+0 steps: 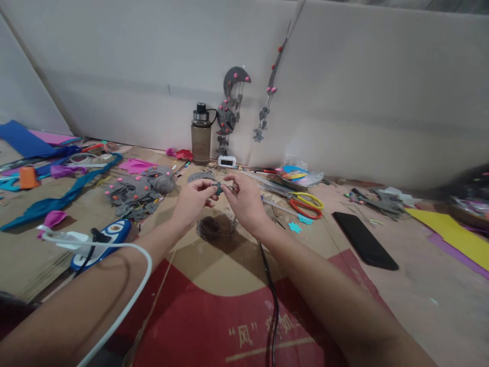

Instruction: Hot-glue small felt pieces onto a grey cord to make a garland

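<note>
Wall: here's the biggest thing I've got from my remote seat, a broad white panel (133, 66) standing along the far edge of the surface.
Tabletop: a pale pinkish surface (431, 311), running out toward the right edge.
Cardboard: a flat brown-and-red printed sheet (183, 326), its red part toward the near edge, between both forearms.
Hanging: a dark grey felt crescent moon (231, 76) with pink dots, up on the panel, strung pieces dangling below.
Scissors: a long metal pair with red and yellow handles (280, 190), lying off to the right of the hands.
Phone: a black flat rectangular slab (364, 240), just by the cardboard's right edge.
Bottle: a brownish see-through flask with a black lid (200, 140), upright near the far edge.
Left hand: there it is, my left hand (196, 199), pinching a small dark-teal piece (218, 189) between thumb and fingers.
Right hand: close in, my right hand (243, 199), fingers curled right beside that piece; whether they grip anything, I can't tell.
Coil: a grey-brown cord bundle (208, 229), on the cardboard just nearside of the hands.
Clock: a small white digital block (226, 161), at the far edge, right of the flask.
Piece: the smallest, held up over the cardboard's middle; its exact shape is too small for me.
</note>
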Motion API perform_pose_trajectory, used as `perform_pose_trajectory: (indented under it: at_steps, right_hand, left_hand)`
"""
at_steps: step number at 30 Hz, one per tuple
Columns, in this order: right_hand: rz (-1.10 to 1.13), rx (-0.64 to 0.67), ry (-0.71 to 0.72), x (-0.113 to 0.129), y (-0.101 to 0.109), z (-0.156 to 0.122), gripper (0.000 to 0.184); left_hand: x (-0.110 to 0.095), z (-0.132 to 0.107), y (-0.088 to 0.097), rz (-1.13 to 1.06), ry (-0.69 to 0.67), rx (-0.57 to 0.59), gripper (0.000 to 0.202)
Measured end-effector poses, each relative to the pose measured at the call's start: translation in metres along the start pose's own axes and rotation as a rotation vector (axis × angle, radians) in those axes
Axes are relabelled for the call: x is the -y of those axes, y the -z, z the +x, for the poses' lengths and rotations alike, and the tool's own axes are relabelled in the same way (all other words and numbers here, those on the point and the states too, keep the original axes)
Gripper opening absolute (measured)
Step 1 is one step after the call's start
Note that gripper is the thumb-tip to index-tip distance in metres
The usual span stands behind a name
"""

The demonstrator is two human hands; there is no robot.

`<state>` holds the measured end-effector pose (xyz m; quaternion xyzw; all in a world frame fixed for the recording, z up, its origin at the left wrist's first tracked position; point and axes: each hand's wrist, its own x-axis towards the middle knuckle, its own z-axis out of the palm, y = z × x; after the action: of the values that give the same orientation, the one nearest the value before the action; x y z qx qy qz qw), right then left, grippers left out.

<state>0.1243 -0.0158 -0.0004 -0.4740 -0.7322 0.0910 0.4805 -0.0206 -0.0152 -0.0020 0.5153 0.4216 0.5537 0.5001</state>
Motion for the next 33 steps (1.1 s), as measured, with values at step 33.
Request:
perform_pose_trajectory:
  at_steps: [33]
  right_hand:
    - [0.411, 0.067, -0.265, -0.013, -0.012, -0.003, 0.014]
  left_hand:
    - [0.005, 0.004, 0.003, 0.155, -0.008, 0.081, 0.02]
